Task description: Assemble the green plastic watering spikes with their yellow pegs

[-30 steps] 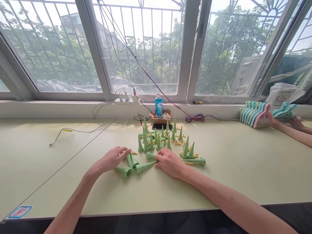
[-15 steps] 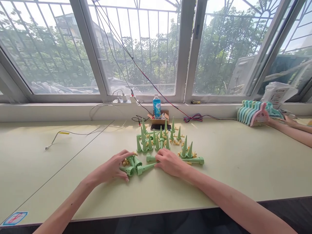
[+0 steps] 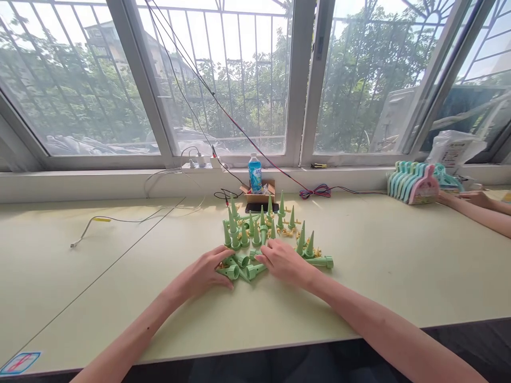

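Several green plastic watering spikes stand upright in a cluster, among them a tall upright spike, with small yellow valves between them. My left hand curves around the left side of a few loose spikes, thumb and fingers apart. Over on the right, my right hand has its fingers curled down over the narrow end of a lying spike; the fingertips are partly hidden. Beyond that hand lies another spike, its threaded cap pointing right.
Behind the cluster are a dark phone and a small cardboard box with a blue-liquid bottle. A coiled cable lies near the sill. Pastel hangers and another person's arms are at the right.
My left hand has moved right, and the loose spikes beside it have shifted right, closer to my right hand. My right hand has moved slightly right. The view has shifted a little.
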